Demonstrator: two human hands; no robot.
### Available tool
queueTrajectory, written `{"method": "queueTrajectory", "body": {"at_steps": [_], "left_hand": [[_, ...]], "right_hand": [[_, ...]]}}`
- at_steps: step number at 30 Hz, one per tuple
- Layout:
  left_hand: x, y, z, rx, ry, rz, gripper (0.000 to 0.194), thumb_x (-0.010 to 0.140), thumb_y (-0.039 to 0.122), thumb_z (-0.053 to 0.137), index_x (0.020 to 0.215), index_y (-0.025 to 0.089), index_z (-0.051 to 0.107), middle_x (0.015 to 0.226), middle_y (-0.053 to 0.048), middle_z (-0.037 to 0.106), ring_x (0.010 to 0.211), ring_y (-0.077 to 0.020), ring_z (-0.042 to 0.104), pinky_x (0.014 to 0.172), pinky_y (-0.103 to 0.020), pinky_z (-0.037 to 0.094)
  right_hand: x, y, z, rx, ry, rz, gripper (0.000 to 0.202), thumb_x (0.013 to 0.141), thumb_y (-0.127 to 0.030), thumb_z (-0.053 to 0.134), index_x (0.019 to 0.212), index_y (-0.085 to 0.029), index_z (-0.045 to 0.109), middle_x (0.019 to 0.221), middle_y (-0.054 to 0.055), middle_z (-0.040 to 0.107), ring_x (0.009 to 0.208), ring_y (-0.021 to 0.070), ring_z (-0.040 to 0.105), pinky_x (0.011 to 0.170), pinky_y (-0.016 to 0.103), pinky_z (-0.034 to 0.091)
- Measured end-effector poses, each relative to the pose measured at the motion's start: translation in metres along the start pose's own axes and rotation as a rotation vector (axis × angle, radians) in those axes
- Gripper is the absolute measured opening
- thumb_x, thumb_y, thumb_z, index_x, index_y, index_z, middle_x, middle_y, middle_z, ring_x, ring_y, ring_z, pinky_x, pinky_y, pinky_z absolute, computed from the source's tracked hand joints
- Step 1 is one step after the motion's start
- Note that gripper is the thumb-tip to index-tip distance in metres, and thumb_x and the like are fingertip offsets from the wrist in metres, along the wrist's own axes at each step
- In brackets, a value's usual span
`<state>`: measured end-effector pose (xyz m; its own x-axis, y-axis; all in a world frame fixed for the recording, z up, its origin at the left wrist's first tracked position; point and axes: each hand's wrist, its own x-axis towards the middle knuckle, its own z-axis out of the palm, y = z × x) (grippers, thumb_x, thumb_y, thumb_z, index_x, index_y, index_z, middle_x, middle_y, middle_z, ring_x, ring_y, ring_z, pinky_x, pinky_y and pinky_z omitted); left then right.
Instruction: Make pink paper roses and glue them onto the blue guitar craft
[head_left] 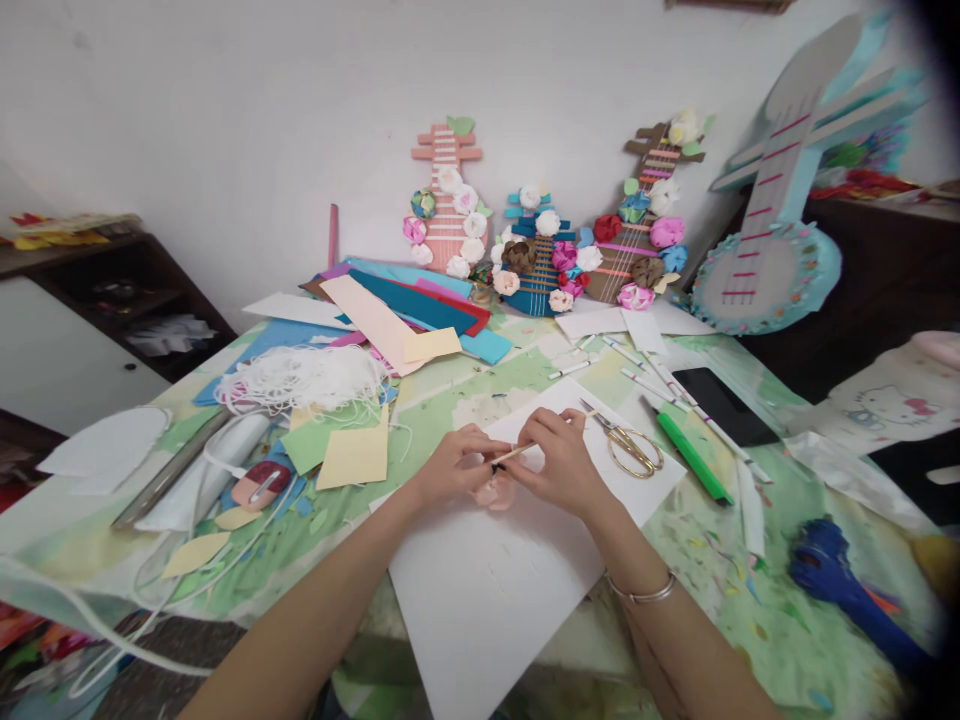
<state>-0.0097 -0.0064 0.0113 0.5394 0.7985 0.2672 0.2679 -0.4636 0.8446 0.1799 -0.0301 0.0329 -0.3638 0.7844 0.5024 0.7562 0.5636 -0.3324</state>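
My left hand and my right hand meet over a white sheet on the table. Together they hold a thin wooden stick with a dark tip, my right hand pinching its upper part, my left hand at the tip. A small pale pink paper piece sits under the fingers, partly hidden. Gold-handled scissors lie just right of my right hand.
A green pen, a black phone, a blue glue gun, coloured paper sheets, white string and paper guitars with flowers against the wall surround the sheet. A dark shelf stands left.
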Motion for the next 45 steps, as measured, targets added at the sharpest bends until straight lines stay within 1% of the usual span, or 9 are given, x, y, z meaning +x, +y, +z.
{"method": "queueTrajectory", "body": {"at_steps": [6, 10, 15, 19, 25, 29, 32, 35, 45], "left_hand": [[0.0, -0.001, 0.0, 0.009, -0.048, 0.003, 0.03, 0.074, 0.02, 0.056, 0.1, 0.021, 0.071, 0.077, -0.003, 0.066, 0.077, -0.0172, 0.053, 0.074, -0.029, 0.04], [0.001, -0.001, 0.0, -0.007, -0.021, 0.007, 0.028, 0.074, 0.023, 0.058, 0.099, 0.021, 0.072, 0.08, -0.005, 0.067, 0.08, -0.0181, 0.055, 0.075, -0.03, 0.041], [0.001, 0.002, -0.001, 0.004, 0.005, 0.003, 0.021, 0.075, 0.026, 0.059, 0.089, 0.02, 0.074, 0.075, -0.006, 0.065, 0.08, -0.0187, 0.056, 0.072, -0.03, 0.043], [0.002, 0.003, -0.001, 0.075, 0.015, 0.03, 0.019, 0.075, 0.022, 0.058, 0.087, 0.021, 0.073, 0.072, -0.005, 0.063, 0.077, -0.0177, 0.055, 0.072, -0.03, 0.042], [0.002, -0.002, 0.002, 0.117, 0.092, 0.098, 0.02, 0.074, 0.016, 0.058, 0.088, 0.022, 0.072, 0.07, -0.004, 0.063, 0.076, -0.0172, 0.054, 0.073, -0.031, 0.043], [0.001, 0.004, 0.003, 0.089, 0.162, 0.057, 0.027, 0.072, 0.016, 0.061, 0.099, 0.021, 0.064, 0.076, -0.003, 0.065, 0.079, -0.0166, 0.057, 0.078, -0.032, 0.044], [0.0, 0.008, 0.003, 0.113, 0.228, 0.018, 0.015, 0.07, 0.017, 0.064, 0.085, 0.019, 0.062, 0.075, -0.002, 0.063, 0.076, -0.0161, 0.058, 0.074, -0.031, 0.045], [0.0, 0.008, 0.003, 0.159, 0.245, 0.015, 0.004, 0.069, 0.018, 0.065, 0.07, 0.019, 0.061, 0.075, -0.003, 0.063, 0.077, -0.0166, 0.058, 0.074, -0.03, 0.046], [0.001, 0.005, 0.008, 0.246, 0.312, 0.055, 0.01, 0.07, 0.012, 0.062, 0.075, 0.021, 0.064, 0.075, -0.002, 0.066, 0.08, -0.0174, 0.056, 0.073, -0.031, 0.046]], "right_hand": [[0.0, 0.0, 0.001, 0.007, 0.009, -0.003, 0.019, 0.076, -0.032, 0.058, 0.07, -0.018, 0.047, 0.074, -0.001, 0.052, 0.077, 0.0148, 0.049, 0.077, 0.033, 0.021], [0.0, 0.001, 0.001, -0.008, 0.011, -0.009, 0.019, 0.076, -0.032, 0.058, 0.071, -0.018, 0.047, 0.074, -0.001, 0.052, 0.073, 0.0141, 0.049, 0.077, 0.034, 0.021], [0.0, 0.003, 0.001, -0.042, 0.015, -0.025, 0.021, 0.078, -0.035, 0.058, 0.071, -0.018, 0.047, 0.074, -0.001, 0.052, 0.073, 0.0141, 0.049, 0.077, 0.034, 0.021], [0.0, 0.004, 0.001, -0.052, -0.001, -0.035, 0.018, 0.079, -0.034, 0.055, 0.074, -0.018, 0.049, 0.079, 0.001, 0.054, 0.077, 0.0155, 0.049, 0.079, 0.035, 0.022], [-0.001, 0.01, 0.005, -0.049, 0.04, -0.029, 0.02, 0.08, -0.035, 0.056, 0.074, -0.018, 0.05, 0.079, 0.002, 0.052, 0.078, 0.0151, 0.05, 0.077, 0.033, 0.024], [-0.002, 0.013, 0.007, -0.041, 0.083, -0.004, 0.022, 0.079, -0.037, 0.059, 0.074, -0.017, 0.05, 0.076, 0.0, 0.05, 0.076, 0.0143, 0.05, 0.077, 0.033, 0.025], [-0.001, 0.011, 0.007, -0.057, 0.116, 0.012, 0.023, 0.077, -0.037, 0.061, 0.073, -0.017, 0.049, 0.076, -0.001, 0.049, 0.078, 0.0148, 0.051, 0.079, 0.034, 0.025], [-0.001, 0.008, 0.007, -0.077, 0.135, 0.022, 0.022, 0.077, -0.035, 0.061, 0.072, -0.017, 0.048, 0.075, -0.001, 0.049, 0.076, 0.014, 0.051, 0.08, 0.034, 0.024], [-0.002, 0.003, 0.015, -0.159, 0.197, 0.065, 0.021, 0.078, -0.034, 0.058, 0.07, -0.018, 0.048, 0.073, -0.001, 0.051, 0.074, 0.0136, 0.05, 0.081, 0.035, 0.023]]}}
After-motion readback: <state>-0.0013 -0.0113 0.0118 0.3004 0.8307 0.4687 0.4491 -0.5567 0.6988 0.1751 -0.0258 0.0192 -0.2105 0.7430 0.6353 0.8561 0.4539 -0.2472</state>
